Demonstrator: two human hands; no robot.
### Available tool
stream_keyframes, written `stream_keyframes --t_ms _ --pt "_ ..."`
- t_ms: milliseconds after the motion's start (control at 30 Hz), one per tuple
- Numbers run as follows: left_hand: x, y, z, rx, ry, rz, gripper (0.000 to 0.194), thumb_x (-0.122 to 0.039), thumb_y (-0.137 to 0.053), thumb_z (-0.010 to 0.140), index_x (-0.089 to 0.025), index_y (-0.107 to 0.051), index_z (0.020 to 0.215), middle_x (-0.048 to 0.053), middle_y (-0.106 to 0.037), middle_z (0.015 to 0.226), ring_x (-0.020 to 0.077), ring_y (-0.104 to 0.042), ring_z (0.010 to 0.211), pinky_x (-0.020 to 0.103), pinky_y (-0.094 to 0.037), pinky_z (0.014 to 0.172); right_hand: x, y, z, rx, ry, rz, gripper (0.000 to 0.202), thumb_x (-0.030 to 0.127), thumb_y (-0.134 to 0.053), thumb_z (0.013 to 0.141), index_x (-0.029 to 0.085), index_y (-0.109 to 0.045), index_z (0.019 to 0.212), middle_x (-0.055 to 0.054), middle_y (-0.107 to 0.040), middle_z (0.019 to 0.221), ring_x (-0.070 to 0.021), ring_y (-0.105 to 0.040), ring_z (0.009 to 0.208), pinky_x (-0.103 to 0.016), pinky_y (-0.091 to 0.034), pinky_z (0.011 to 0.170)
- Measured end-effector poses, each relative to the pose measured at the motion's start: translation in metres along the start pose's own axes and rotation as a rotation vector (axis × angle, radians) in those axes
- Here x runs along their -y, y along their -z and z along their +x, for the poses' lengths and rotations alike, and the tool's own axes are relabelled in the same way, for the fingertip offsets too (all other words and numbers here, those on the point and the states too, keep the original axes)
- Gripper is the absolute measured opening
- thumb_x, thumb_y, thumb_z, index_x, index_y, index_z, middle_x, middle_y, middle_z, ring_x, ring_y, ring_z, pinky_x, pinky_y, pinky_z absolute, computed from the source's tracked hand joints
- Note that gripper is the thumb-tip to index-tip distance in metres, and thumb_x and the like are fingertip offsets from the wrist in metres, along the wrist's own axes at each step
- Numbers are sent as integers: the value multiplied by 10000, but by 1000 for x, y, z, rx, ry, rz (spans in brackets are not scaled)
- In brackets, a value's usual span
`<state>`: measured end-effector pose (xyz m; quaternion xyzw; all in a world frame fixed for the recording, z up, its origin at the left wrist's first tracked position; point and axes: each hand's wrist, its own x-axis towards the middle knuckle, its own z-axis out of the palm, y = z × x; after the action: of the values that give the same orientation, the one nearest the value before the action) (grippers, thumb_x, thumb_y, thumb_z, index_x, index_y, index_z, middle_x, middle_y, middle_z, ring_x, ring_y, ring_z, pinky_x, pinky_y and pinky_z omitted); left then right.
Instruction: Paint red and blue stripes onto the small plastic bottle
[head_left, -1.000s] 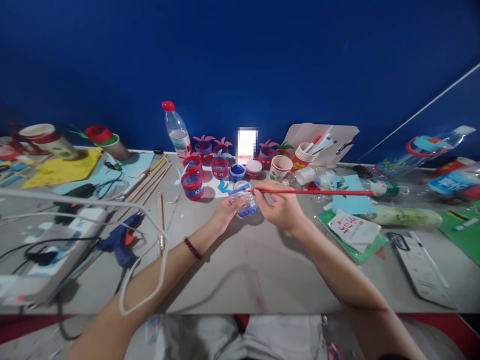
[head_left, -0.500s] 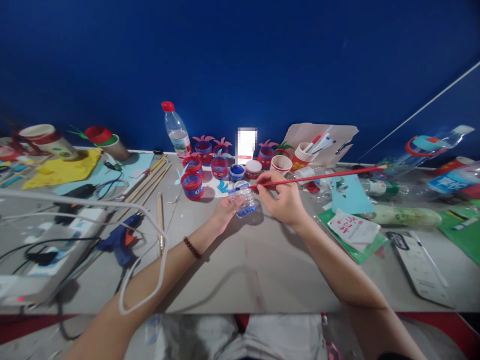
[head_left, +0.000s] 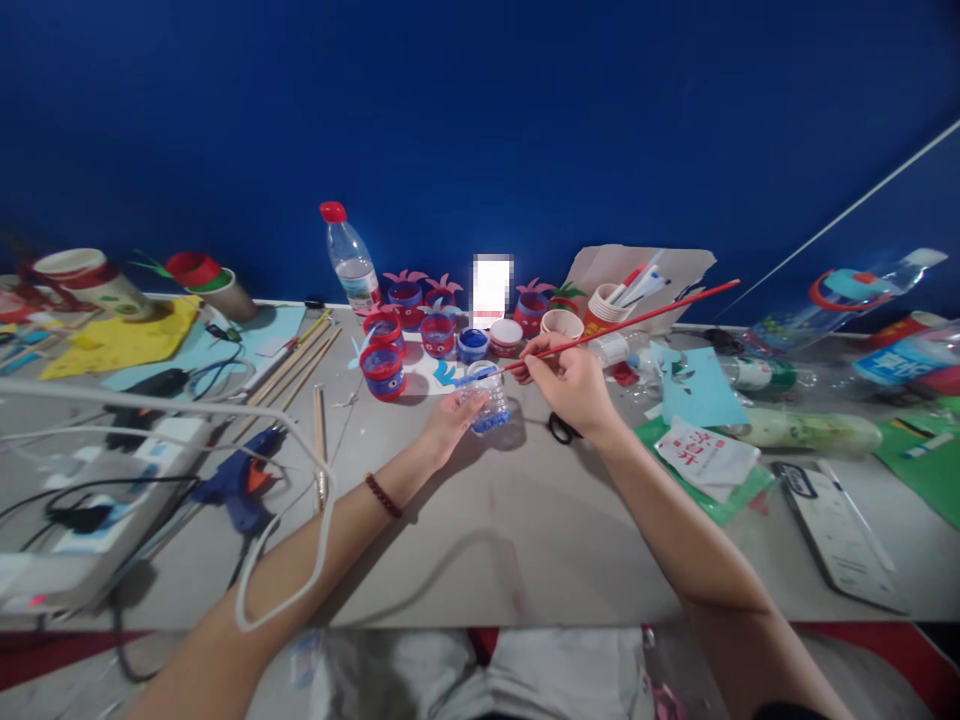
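Observation:
My left hand [head_left: 452, 420] is closed round the side of a clear plastic bottle piece [head_left: 492, 408], with blue paint showing at its lower end and rim. In my right hand [head_left: 566, 385] is a long red-handled paintbrush [head_left: 637, 322], pinched near its bristle end. The blue-tipped bristles reach the bottle piece's upper edge, close to my left fingers. Just behind stand an open jar of blue paint [head_left: 473, 345] and a jar with a pale lid [head_left: 506, 338]. Black scissor handles [head_left: 561, 429] show beside my right wrist; the blades are hidden.
Red-and-blue decorated cups [head_left: 384, 371] stand along the back, near a red-capped bottle [head_left: 351, 260]. Left lie a blue glue gun [head_left: 241, 478], wooden sticks and a power strip [head_left: 112, 500] with a white cable. Right are paper, plastic bottles and a phone [head_left: 840, 535].
The paintbrush's far end has swung upward and toward the back, its handle now steeper. My right hand has shifted slightly, uncovering the scissor handles. My left hand stays on the bottle piece.

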<state>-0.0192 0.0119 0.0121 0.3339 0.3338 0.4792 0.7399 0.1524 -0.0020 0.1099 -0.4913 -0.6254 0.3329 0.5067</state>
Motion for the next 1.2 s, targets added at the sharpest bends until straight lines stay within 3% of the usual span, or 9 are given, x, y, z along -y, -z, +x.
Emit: stream_keyframes --t_ms 467,667,967,1200 --pt "1 2 1 0 14 -18 482 -461 -926 566 -141 -719 862 62 -755 855 193 -695 824 366 -504 888 -17 14 14 -96 -18 -69 63 268 -641 811 211 -624 790 -47 -741 671 -224 -740 621 -394 -635 674" --pt "1 2 0 12 8 -1 456 -453 -919 585 -155 -723 868 65 -755 878 200 -691 849 373 -504 894 -26 17 15 -117 95 -253 62 269 -643 815 212 -638 792 -46 -724 679 -229 -726 658 -381 -617 664" --pt "3 4 0 -9 3 41 501 -466 -924 573 -145 -726 903 55 -753 876 182 -688 827 333 -515 845 -4 5 -3 -22 362 -405 88 178 -533 863 208 -610 831 -47 -726 802 -188 -698 685 -323 -557 685" --pt "3 5 1 4 -10 52 486 -459 -916 596 -153 -739 929 59 -760 888 180 -690 824 302 -517 811 9 4 -9 2 380 -387 99 156 -529 850 220 -594 812 -29 -706 761 -176 -671 665 -316 -537 646"
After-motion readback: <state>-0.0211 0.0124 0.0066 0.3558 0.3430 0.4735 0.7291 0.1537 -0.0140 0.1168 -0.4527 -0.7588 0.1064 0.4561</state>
